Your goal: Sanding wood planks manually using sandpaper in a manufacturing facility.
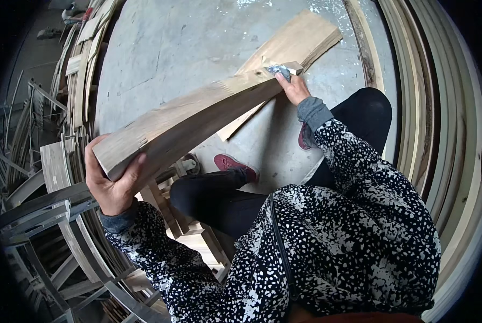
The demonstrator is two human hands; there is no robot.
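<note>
A long, thick wooden board is held up across my front, slanting from lower left to upper right. My left hand is closed round its near left end, with the thumb on the near side and the fingers over the far side. At the far right end, my right hand is closed on a small crumpled silvery-blue thing, pressed against the board's upper face. What exactly that thing is, I cannot tell. The board's top shows rough marks and a dark knot near my right hand.
Behind the held board, a wide flat plank lies on the grey concrete floor. Long boards are stacked along the right. Wood strips and a metal frame stand at the left. My shoes rest on the floor.
</note>
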